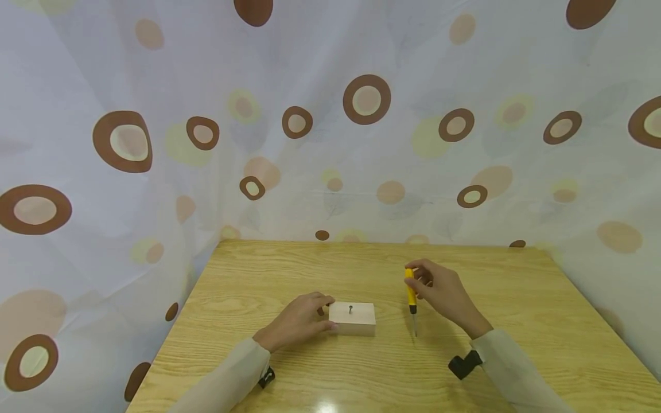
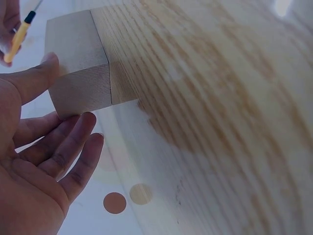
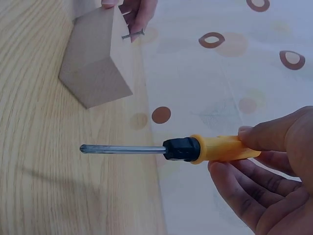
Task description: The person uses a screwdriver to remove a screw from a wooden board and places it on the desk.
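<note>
A pale wooden block [image 1: 352, 329] lies on the table, and a screw [image 3: 133, 35] stands up from its top face. My left hand [image 1: 302, 321] holds the block at its left end, thumb on the near side and fingers behind, as the left wrist view [image 2: 44, 161] shows. To the right of the block, my right hand [image 1: 441, 289] pinches a screwdriver [image 3: 222, 149] by its yellow handle between thumb and fingers. Its metal shaft [image 3: 122, 149] points down toward the table, with the tip to the right of the block.
The wood-grain table [image 1: 248, 269] spreads around both hands. A white sheet with brown and beige circles [image 1: 310, 189] hangs behind the table and along its sides. Dark straps with small devices [image 1: 465, 364] sit at both wrists.
</note>
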Demonstrator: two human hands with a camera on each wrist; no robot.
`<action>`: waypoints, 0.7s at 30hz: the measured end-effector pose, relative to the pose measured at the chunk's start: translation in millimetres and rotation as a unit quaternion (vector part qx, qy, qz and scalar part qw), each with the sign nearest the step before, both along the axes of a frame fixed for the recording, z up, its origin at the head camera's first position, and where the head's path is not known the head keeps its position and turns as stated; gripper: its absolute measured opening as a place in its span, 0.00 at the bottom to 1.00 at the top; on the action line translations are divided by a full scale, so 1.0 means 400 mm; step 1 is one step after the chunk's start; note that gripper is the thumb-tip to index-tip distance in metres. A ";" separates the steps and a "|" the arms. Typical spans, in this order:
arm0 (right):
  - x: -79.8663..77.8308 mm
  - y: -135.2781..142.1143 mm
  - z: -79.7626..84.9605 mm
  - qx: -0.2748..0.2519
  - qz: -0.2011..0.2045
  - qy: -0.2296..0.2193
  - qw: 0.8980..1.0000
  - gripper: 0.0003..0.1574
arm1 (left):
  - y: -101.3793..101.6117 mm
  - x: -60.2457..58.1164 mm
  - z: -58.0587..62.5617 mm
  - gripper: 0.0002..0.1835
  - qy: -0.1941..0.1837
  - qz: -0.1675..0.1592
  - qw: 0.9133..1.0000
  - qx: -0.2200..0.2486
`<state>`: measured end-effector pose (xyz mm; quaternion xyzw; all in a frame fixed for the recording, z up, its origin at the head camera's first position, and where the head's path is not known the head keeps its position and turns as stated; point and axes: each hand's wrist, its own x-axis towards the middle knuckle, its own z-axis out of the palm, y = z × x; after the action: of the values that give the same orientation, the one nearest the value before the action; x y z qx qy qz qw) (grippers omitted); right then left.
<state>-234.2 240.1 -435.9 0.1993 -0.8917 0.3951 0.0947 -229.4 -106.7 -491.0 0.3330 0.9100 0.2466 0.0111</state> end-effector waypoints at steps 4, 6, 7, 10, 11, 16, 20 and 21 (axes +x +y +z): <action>-0.001 -0.012 0.011 -0.016 0.007 0.005 1.000 0.19 | -0.001 -0.002 -0.001 0.32 0.002 0.001 1.000 -0.001; -0.001 -0.018 0.016 -0.028 0.012 0.009 1.000 0.19 | -0.001 -0.002 -0.002 0.32 0.000 0.002 1.000 -0.002; -0.001 -0.021 0.018 -0.031 0.013 0.012 0.999 0.19 | -0.001 -0.002 -0.003 0.32 -0.001 0.003 1.000 -0.002; -0.004 -0.032 0.022 -0.038 0.015 0.022 0.999 0.19 | -0.001 -0.002 -0.005 0.32 -0.005 0.005 1.000 -0.001; -0.005 -0.036 0.023 -0.040 0.015 0.023 0.999 0.19 | -0.001 -0.002 -0.006 0.32 -0.006 0.006 1.000 -0.001; -0.008 -0.058 0.031 -0.048 0.016 0.034 0.998 0.19 | 0.000 -0.003 -0.010 0.31 -0.016 0.009 1.000 0.003; -0.011 -0.074 0.040 -0.054 0.019 0.047 0.997 0.19 | 0.000 -0.004 -0.009 0.31 -0.024 0.012 1.000 0.008; -0.012 -0.077 0.042 -0.056 0.019 0.048 0.997 0.19 | 0.000 -0.004 -0.008 0.31 -0.025 0.012 1.000 0.009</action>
<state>-239.2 209.1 -419.2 0.2295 -0.8588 0.4357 0.1413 -231.1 -106.6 -494.1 0.3155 0.9112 0.2635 0.0277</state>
